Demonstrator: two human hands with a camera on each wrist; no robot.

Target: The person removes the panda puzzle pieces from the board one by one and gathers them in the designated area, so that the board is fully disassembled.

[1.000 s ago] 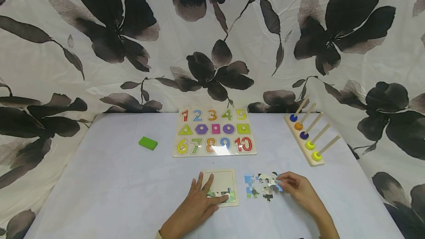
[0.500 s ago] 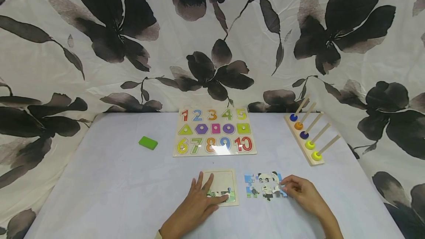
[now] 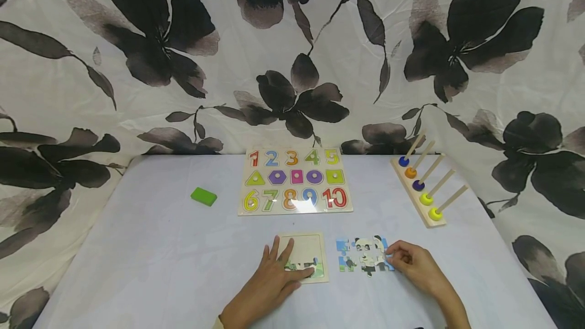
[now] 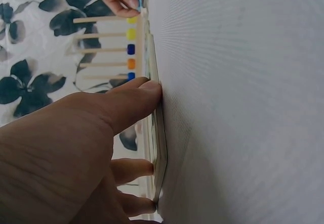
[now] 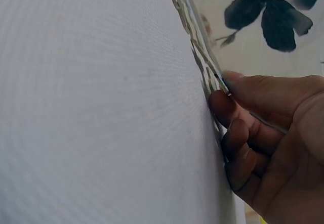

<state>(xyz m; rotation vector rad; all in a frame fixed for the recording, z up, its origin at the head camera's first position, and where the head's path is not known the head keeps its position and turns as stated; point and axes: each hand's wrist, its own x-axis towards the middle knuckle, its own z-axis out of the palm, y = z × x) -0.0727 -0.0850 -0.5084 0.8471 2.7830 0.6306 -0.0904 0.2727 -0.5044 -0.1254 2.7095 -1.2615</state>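
Note:
My left hand (image 3: 279, 281) lies with spread, straight fingers on a square wooden puzzle board (image 3: 308, 248). Green and white picture pieces fill the board's lower part, partly hidden by the hand. In the left wrist view, the thumb (image 4: 144, 98) presses the board's edge. Right of the board, several panda jigsaw pieces (image 3: 365, 255) lie grouped on the cloth. At their right side, my right hand (image 3: 416, 266) pinches a puzzle piece (image 5: 220, 82) between thumb and index finger, its other fingers curled. That piece shows a blue side in the left wrist view and touches or nearly touches its neighbours.
Behind stands a number and shape board (image 3: 297, 182). A peg stand (image 3: 418, 194) with coloured rings is at the right, its pegs leaning. A green block (image 3: 203, 197) lies at the left. Floral cloth (image 3: 292, 65) hangs behind the white-covered table (image 3: 151, 258).
The right hand has shifted slightly right and down with the piece, which now lies lower against the group's right side. The left hand has stayed on the board.

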